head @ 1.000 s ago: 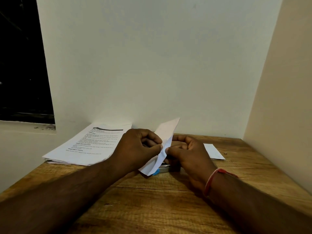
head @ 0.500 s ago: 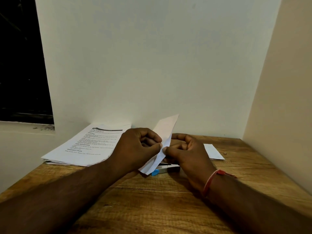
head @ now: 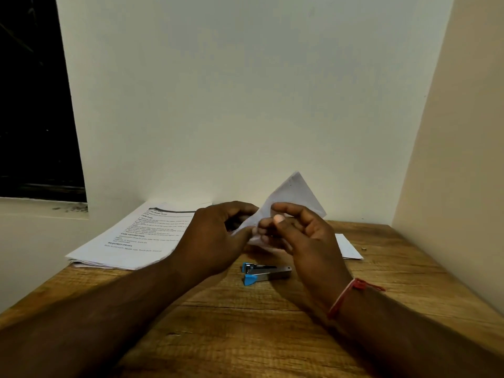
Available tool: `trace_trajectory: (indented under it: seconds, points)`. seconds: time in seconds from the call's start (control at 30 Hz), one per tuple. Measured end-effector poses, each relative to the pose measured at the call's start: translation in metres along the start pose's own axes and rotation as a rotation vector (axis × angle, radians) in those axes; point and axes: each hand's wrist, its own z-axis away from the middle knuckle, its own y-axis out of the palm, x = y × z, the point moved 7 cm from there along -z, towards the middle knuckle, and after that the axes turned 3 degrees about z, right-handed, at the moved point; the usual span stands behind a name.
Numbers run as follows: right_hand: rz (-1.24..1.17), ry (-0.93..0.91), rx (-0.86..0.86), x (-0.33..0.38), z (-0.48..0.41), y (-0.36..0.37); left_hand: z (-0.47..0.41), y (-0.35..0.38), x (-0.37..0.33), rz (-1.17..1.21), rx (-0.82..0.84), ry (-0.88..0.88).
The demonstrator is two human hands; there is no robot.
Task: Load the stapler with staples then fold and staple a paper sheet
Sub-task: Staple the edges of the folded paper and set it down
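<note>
White paper sheet (head: 296,195), already creased into a narrower shape, is held up off the counter (head: 245,336) between both hands, with one pointed corner rising above the fingers toward the wall. The left hand (head: 215,238) pinches its lower-left part, thumb and curled fingers (head: 240,210) closed on the paper. The right hand (head: 305,238) meets it from the other side, its thumb (head: 278,219) pressed against the fingers with the paper caught between them. The two pinches sit almost touching, which suggests the person is sharpening or lining up a fold. Holding the sheet in the air lets both sides of the crease be squeezed at once.

Directly below the fingers and a little toward the person, the blue-and-metal stapler (head: 266,272) lies on the counter, untouched, probably left close by for the stapling step. Whether it is loaded cannot be told from this view.

Left of the left hand's fingers a stack of printed pages (head: 131,238) rests on the counter's far edge. Beyond the right hand's fingers another blank sheet (head: 350,248) lies flat, with a tiny object (head: 364,249) just beside it, too small to identify. A red thread band (head: 343,296) circles the right wrist.
</note>
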Motion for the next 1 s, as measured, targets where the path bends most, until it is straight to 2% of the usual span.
trace_trajectory:
  seconds: [0.13, 0.23, 0.33, 0.47, 0.73, 1.0]
  points:
    - [0.524, -0.277, -0.227, 0.022, -0.011, -0.028, -0.006, -0.008, 0.008, -0.013, 0.001, -0.045]
    - [0.682, -0.263, -0.237, 0.019, -0.023, -0.042, -0.007, -0.005, 0.009, -0.048, 0.102, -0.02]
    - [0.622, -0.142, -0.161, 0.008, -0.033, -0.045, -0.005, -0.001, 0.012, -0.055, 0.163, 0.011]
    - [0.537, -0.134, -0.157, 0.004, -0.033, -0.046, -0.005, 0.0, 0.01, -0.005, 0.179, 0.031]
    - [0.455, -0.13, -0.175, 0.005, -0.027, -0.043, -0.009, -0.011, 0.018, -0.004, 0.011, -0.065]
    - [0.463, -0.123, -0.18, 0.007, -0.026, -0.043, -0.007, -0.013, 0.009, 0.045, 0.028, -0.047]
